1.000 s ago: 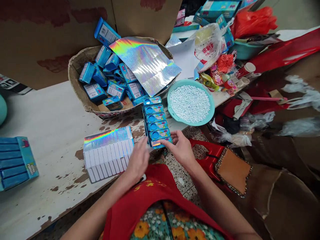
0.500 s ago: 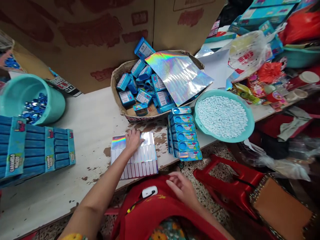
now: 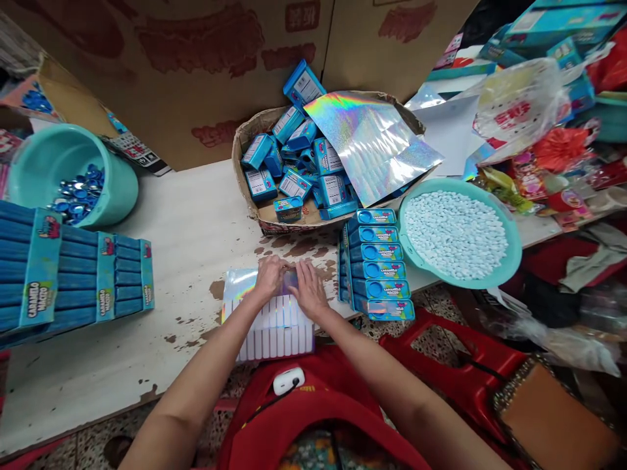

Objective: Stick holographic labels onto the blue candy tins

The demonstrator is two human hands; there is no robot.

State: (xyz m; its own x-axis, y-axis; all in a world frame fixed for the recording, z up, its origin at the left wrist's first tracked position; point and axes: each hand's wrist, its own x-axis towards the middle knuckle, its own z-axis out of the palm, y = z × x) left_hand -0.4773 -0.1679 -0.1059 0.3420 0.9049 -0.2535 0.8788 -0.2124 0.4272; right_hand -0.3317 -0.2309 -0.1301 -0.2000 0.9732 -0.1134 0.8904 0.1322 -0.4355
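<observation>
A shiny holographic sticker sheet (image 3: 277,343) with rows of white rounded strips lies at the table's near edge. My left hand (image 3: 269,277) is on its upper part, fingers pressed together at the sheet; whatever is under the fingertips is hidden. Close beside it, my right hand (image 3: 309,292) rests on the sheet's upper right with its fingers stretched out. Just to the right stands a row of small blue tins (image 3: 379,271) with round recesses on their faces, stacked against one another.
Behind my hands, a cut-down cardboard box (image 3: 245,196) holds loose blue tins and a creased holographic sheet (image 3: 375,147). A teal basin (image 3: 514,261) of white candies is at right, a teal bucket (image 3: 122,196) of shiny blue pieces at left. Packed tins (image 3: 78,271) line the left; a red stool (image 3: 441,346) stands lower right.
My right hand has come up from my lap to the sticker sheet, alongside my left hand. My left hand has turned inward, and the sheet's top has shifted. The view has moved slightly.
</observation>
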